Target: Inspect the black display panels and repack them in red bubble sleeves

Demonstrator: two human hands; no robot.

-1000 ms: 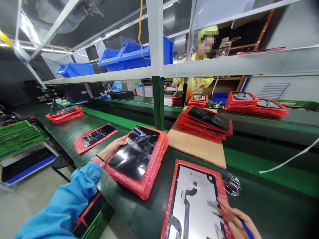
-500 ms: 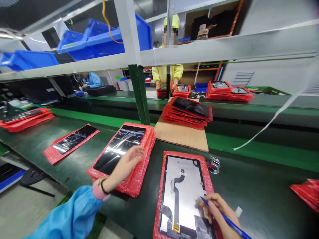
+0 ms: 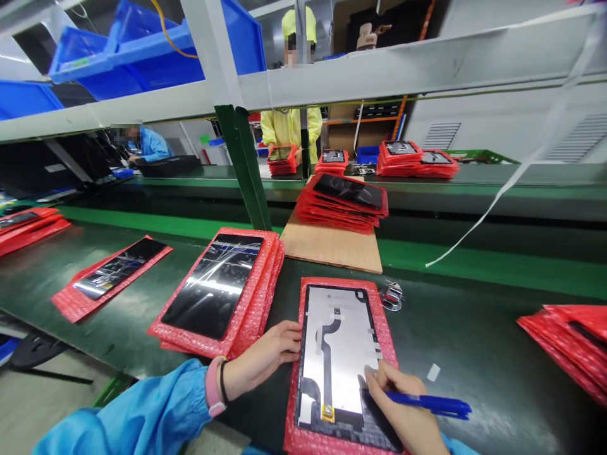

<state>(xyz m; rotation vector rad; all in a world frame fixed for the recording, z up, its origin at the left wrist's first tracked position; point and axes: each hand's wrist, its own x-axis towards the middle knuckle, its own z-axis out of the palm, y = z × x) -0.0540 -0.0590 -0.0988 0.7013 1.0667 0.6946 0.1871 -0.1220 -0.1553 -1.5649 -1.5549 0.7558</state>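
A display panel (image 3: 351, 354) lies back side up on a red bubble-wrap sleeve (image 3: 385, 319), with a dark flex cable (image 3: 327, 360) and a yellow connector piece (image 3: 327, 412) on its silvery back. At its left edge, my left hand (image 3: 270, 354) rests open, fingertips on the sleeve's border. My right hand (image 3: 403, 404) is closed around a blue pen (image 3: 434, 404), whose far end points right. Thumb and forefinger of that hand come together over the panel's lower right part; whether they also pinch something there I cannot make out.
Left of the panel is a stack of red-sleeved screens (image 3: 215, 287), then a single screen (image 3: 121, 268). Another stack (image 3: 341, 202) sits on a wooden board (image 3: 332, 246). A small metal item (image 3: 392, 296) and a white scrap (image 3: 433, 372) lie to the right. A co-worker in yellow (image 3: 284, 129) stands opposite.
My left hand has moved right and down, from over the screen stack to the panel's left edge. In my right hand the pen has swung from tip on the panel to lying nearly level.
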